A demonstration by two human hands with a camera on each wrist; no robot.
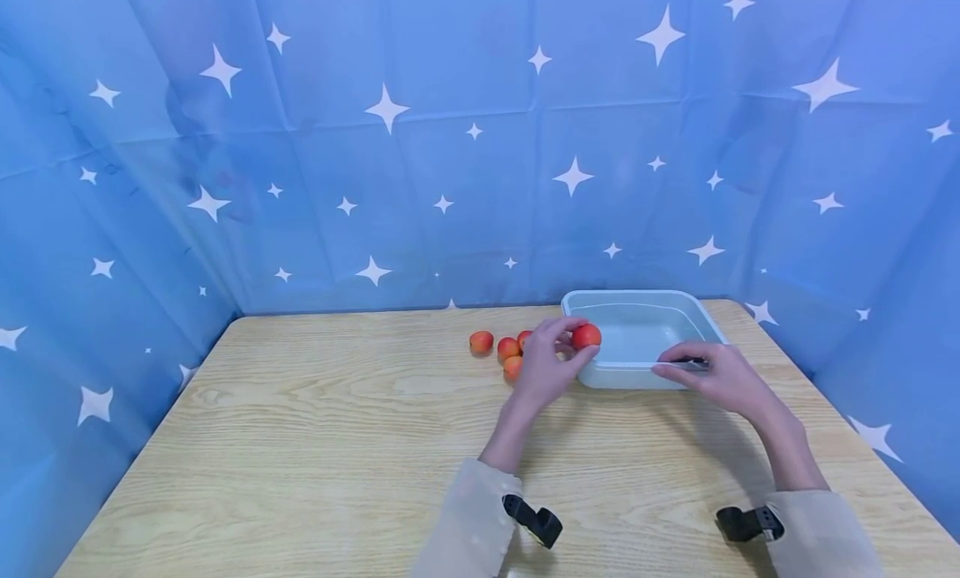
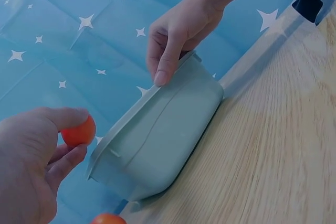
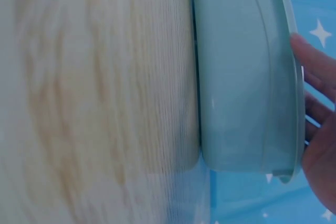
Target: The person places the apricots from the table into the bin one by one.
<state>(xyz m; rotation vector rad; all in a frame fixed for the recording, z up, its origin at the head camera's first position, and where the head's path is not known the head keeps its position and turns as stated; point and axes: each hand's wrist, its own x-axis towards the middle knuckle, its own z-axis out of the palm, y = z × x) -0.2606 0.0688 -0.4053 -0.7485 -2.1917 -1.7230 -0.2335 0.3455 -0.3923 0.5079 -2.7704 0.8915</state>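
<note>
My left hand (image 1: 546, 363) pinches a small round red fruit (image 1: 587, 336) between thumb and fingertips. It holds the fruit beside the left end of a pale blue-green plastic basin (image 1: 630, 378), about at rim height. In the left wrist view the held fruit (image 2: 80, 131) looks orange-red, its exact kind unclear. On the basin's near rim, toward the right, my right hand (image 1: 716, 374) grips with the thumb outside and the fingers over the inner side. Something dark shows under those fingers, too small to make out. The right wrist view has the basin's outer wall (image 3: 241, 77) and part of that hand (image 3: 321, 145).
Several red and orange fruits (image 1: 482, 342) lie on the wooden table (image 1: 337, 428) left of the basin, some partly behind my left hand. A blue curtain with white stars (image 1: 450, 169) hangs along the table's back and sides. The basin stands near the table's back right corner.
</note>
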